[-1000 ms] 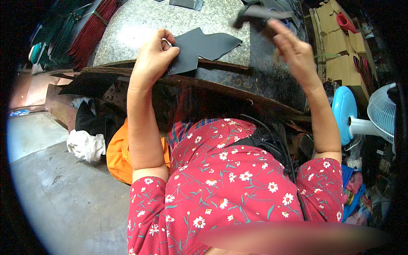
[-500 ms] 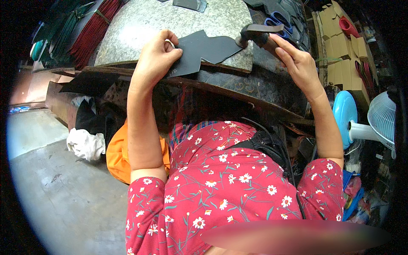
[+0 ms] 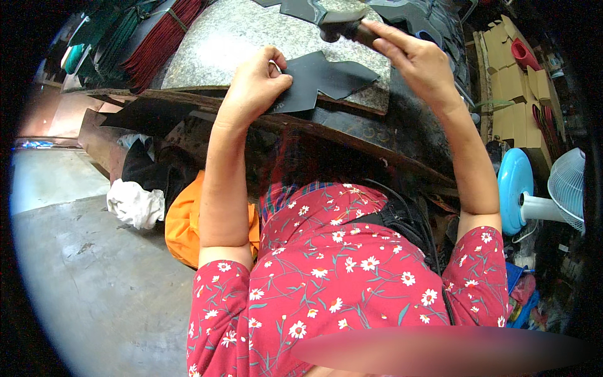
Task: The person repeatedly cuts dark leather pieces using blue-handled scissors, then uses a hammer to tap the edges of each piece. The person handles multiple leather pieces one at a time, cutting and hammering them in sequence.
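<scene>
A flat black sheet cut to a shape with notched edges [image 3: 323, 78] lies over the near edge of a speckled grey stone slab [image 3: 217, 44]; it looks like leather or rubber. My left hand [image 3: 259, 85] pinches the sheet's left end between thumb and fingers. A hammer [image 3: 344, 26] with a dark head is in my right hand [image 3: 419, 68], fingers closed round its handle. The head hangs above the slab, beyond the sheet and apart from it. My palm hides part of the handle.
More black cut pieces [image 3: 298, 9] lie at the slab's far edge. Bundles of dark red strips [image 3: 164, 44] and green ones lie at the left. Brown cardboard [image 3: 509, 78] stands at the right, above a blue and white fan [image 3: 515, 191]. Orange cloth [image 3: 183, 220] hangs below the bench.
The hammer has come up off the sheet's right tip and moved left and away from me. My left hand keeps its pinch on the sheet. The whole view has shifted slightly.
</scene>
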